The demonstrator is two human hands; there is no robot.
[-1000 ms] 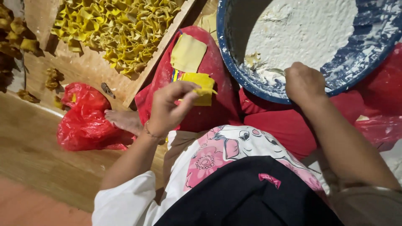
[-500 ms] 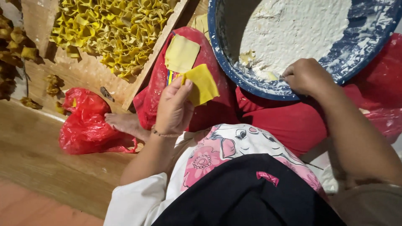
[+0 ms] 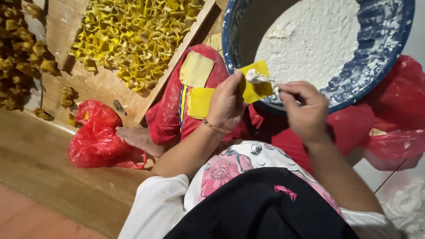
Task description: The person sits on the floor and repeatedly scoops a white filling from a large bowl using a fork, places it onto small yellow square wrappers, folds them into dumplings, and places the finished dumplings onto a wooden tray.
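So, only the one head view here, looking straight down at somebody sitting on the floor. The left hand [image 3: 226, 104], middle of the frame, has its fingers curled round the edge of a square yellow wrapper [image 3: 256, 84], pinching it so it sits flat and open just in front of the big blue-rimmed bowl [image 3: 380, 66] at upper right. The right hand [image 3: 305, 110] is closed around a thin stick or spatula [image 3: 265, 80], and the tip is touching the wrapper with a blob of white filling [image 3: 252, 75] on it. The bowl looks pretty scraped out: white paste smeared over the inside, no real heap left that I can see. Upper left there's a wooden tray [image 3: 104, 86] carrying a dense pile of folded yellow dumplings [image 3: 133, 35], and darker, browner ones [image 3: 20, 62] sit along the left edge. Two more flat wrappers [image 3: 197, 68] lie on the red plastic-covered bundle [image 3: 166, 117] just left of the left hand, and a crumpled red bag [image 3: 95, 137] sits lower left by a bare foot [image 3: 135, 137]. My read: most of the batch is already folded, this one is just getting filled and isn't folded yet, and only a few wrappers show as left.
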